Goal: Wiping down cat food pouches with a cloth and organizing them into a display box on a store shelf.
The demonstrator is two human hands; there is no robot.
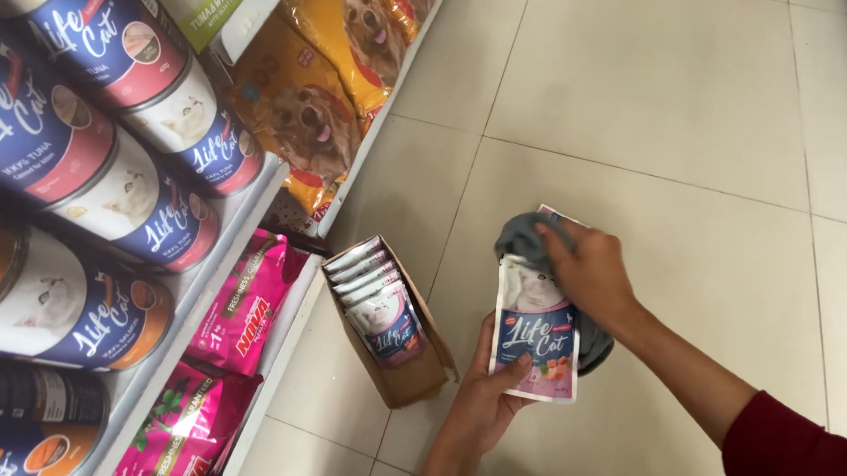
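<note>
My left hand [485, 394] holds a flat cat-food pouch [536, 333], white and blue with a cat picture, by its lower edge. Pressed against the top of that pouch is a grey cloth [533, 239], which my right hand [590, 270] grips. The cloth also hangs down behind the pouch's right side. Just left of my hands, a brown cardboard box [405, 379] stands on the floor with several matching pouches [385, 316] upright inside it.
Store shelving runs along the left: blue-and-white cat-food cans [85, 163] on upper shelves, pink bags [243, 310] below, orange dog-food bags [324, 104] farther back. The beige tiled floor [666, 116] stretches to the right.
</note>
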